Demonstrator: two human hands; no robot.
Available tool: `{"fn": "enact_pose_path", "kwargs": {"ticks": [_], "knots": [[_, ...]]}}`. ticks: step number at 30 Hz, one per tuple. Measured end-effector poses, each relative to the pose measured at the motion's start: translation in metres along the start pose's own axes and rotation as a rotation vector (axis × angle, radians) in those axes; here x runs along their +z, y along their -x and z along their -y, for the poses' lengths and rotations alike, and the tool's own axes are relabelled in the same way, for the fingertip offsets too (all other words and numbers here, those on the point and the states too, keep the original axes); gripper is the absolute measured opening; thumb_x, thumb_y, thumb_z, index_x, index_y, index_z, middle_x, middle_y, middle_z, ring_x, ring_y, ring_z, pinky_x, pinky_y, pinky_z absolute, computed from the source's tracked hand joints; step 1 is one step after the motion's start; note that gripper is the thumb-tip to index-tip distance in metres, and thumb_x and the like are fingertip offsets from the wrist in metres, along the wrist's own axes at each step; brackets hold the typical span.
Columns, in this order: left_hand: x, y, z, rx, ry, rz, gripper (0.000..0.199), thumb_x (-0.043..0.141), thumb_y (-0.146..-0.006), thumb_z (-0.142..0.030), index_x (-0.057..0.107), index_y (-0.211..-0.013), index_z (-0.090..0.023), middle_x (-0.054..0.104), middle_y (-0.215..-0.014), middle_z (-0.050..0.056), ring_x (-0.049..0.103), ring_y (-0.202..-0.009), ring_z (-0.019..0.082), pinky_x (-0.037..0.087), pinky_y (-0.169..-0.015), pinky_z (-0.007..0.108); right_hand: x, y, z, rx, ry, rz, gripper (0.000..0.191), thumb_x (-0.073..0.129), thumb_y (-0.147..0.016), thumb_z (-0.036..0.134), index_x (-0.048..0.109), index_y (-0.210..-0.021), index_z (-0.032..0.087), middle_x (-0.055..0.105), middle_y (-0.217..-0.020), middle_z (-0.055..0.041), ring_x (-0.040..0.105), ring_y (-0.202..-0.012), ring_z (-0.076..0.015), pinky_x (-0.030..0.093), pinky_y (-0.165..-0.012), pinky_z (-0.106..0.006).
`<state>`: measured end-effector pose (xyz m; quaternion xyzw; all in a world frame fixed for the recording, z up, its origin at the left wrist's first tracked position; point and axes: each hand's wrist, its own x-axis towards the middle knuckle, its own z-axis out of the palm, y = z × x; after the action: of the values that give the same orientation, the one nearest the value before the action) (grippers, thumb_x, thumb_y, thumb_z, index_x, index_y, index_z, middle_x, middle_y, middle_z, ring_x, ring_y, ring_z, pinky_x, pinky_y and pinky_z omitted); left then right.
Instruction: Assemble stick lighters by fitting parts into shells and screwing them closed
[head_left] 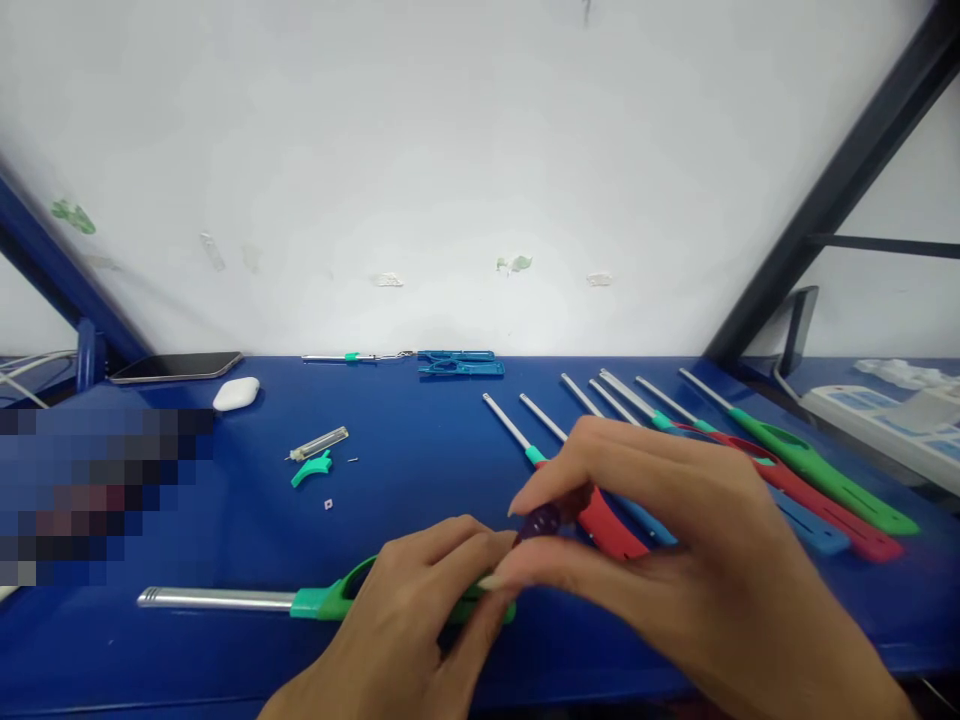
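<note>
A green long-nosed lighter [330, 600] lies along the front of the blue table, its metal barrel pointing left. My left hand [420, 600] is closed around its handle, covering most of it. At the handle's right end, my right hand [637, 530] pinches a dark purple, rounded tool handle [541, 522]. Its lower end is hidden behind my fingers. Beyond my left hand are a clear fuel tank [321, 443], a teal trigger [312, 467], a tiny pin [353, 460] and a small pinkish square piece [328, 505].
Several red, blue and green lighters [825, 470] lie in a row at right. Against the wall [480, 150] are blue shell halves [459, 365] and a metal rod assembly [352, 357]. A phone [176, 367] and white earbud case [236, 394] sit left.
</note>
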<state>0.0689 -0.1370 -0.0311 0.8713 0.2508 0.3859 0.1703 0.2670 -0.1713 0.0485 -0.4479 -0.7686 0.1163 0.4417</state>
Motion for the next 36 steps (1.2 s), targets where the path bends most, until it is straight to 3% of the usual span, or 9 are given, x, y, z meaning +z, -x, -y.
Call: {"fn": "enact_pose_path", "kwargs": {"ticks": [3, 8, 12, 15, 20, 28, 31, 33, 36], "knots": [[0.0, 0.0, 0.005, -0.007, 0.058, 0.057, 0.017, 0.05, -0.104, -0.016, 0.063, -0.097, -0.024, 0.07, -0.087, -0.004, 0.069, -0.072, 0.01, 0.055, -0.066, 0.019, 0.005, 0.002, 0.003, -0.01, 0.096, -0.013, 0.032, 0.093, -0.08, 0.035, 0.062, -0.081, 0.025, 0.067, -0.074, 0.0114, 0.061, -0.061, -0.0052, 0.047, -0.058, -0.016], [0.004, 0.0, 0.008, 0.014, 0.073, 0.042, 0.02, 0.048, -0.105, -0.013, 0.063, -0.104, -0.026, 0.072, -0.097, -0.005, 0.071, -0.083, 0.01, 0.056, -0.076, 0.018, -0.006, 0.004, 0.0, -0.075, -0.056, 0.137, 0.028, 0.076, -0.097, 0.023, 0.072, -0.12, 0.038, 0.08, -0.115, 0.0122, 0.076, -0.104, -0.0087, 0.056, -0.094, -0.014], [0.006, 0.002, 0.008, 0.006, 0.045, 0.042, 0.02, 0.052, -0.104, -0.012, 0.064, -0.108, -0.027, 0.072, -0.098, -0.005, 0.071, -0.083, 0.011, 0.056, -0.077, 0.019, -0.005, 0.001, -0.002, -0.065, 0.012, -0.006, 0.011, 0.084, -0.09, 0.023, 0.075, -0.092, 0.03, 0.073, -0.078, 0.0104, 0.068, -0.066, -0.0059, 0.053, -0.061, -0.012], [0.004, 0.001, 0.008, -0.004, 0.023, 0.052, 0.02, 0.051, -0.104, -0.013, 0.065, -0.105, -0.027, 0.071, -0.092, -0.005, 0.069, -0.079, 0.012, 0.056, -0.072, 0.021, 0.001, 0.002, -0.002, -0.03, 0.212, -0.139, 0.034, 0.089, -0.085, 0.044, 0.062, -0.075, 0.025, 0.056, -0.059, 0.0106, 0.049, -0.047, -0.0054, 0.041, -0.044, -0.019], [0.0, -0.003, 0.005, 0.021, 0.016, 0.043, 0.024, 0.048, -0.105, -0.013, 0.065, -0.113, -0.028, 0.073, -0.101, -0.003, 0.072, -0.088, 0.012, 0.058, -0.079, 0.02, -0.008, 0.008, -0.004, -0.033, 0.087, 0.083, 0.024, 0.073, -0.099, 0.03, 0.071, -0.121, 0.039, 0.08, -0.11, 0.0115, 0.075, -0.085, -0.0069, 0.058, -0.078, -0.014], [0.002, -0.004, 0.001, -0.002, -0.077, 0.049, 0.024, 0.047, -0.105, -0.015, 0.067, -0.11, -0.026, 0.073, -0.093, -0.003, 0.072, -0.082, 0.015, 0.06, -0.073, 0.025, -0.003, 0.004, -0.004, -0.023, 0.124, -0.07, 0.028, 0.086, -0.088, 0.042, 0.067, -0.078, 0.025, 0.06, -0.066, 0.0092, 0.052, -0.052, -0.0055, 0.044, -0.05, -0.018], [0.001, -0.005, -0.001, -0.007, -0.084, 0.046, 0.022, 0.048, -0.105, -0.016, 0.067, -0.105, -0.026, 0.074, -0.094, -0.002, 0.073, -0.085, 0.015, 0.06, -0.076, 0.025, -0.009, 0.008, -0.005, -0.038, 0.156, 0.025, 0.01, 0.074, -0.099, 0.037, 0.075, -0.108, 0.032, 0.076, -0.095, 0.0063, 0.072, -0.078, -0.0081, 0.056, -0.072, -0.016], [0.0, -0.004, -0.002, -0.001, -0.085, 0.04, 0.021, 0.049, -0.104, -0.016, 0.068, -0.105, -0.026, 0.075, -0.097, -0.001, 0.073, -0.087, 0.016, 0.061, -0.078, 0.024, -0.015, 0.01, -0.005, -0.06, 0.097, 0.114, 0.029, 0.063, -0.104, 0.024, 0.072, -0.127, 0.04, 0.079, -0.118, 0.0076, 0.076, -0.104, -0.0091, 0.057, -0.09, -0.016], [-0.001, -0.004, -0.002, 0.004, -0.079, 0.057, 0.022, 0.049, -0.103, -0.014, 0.068, -0.107, -0.025, 0.075, -0.097, -0.001, 0.072, -0.086, 0.016, 0.061, -0.08, 0.025, -0.016, 0.007, -0.004, -0.029, 0.034, 0.097, 0.022, 0.069, -0.099, 0.019, 0.077, -0.109, 0.036, 0.081, -0.096, 0.0093, 0.076, -0.085, -0.0077, 0.058, -0.076, -0.013]]}}
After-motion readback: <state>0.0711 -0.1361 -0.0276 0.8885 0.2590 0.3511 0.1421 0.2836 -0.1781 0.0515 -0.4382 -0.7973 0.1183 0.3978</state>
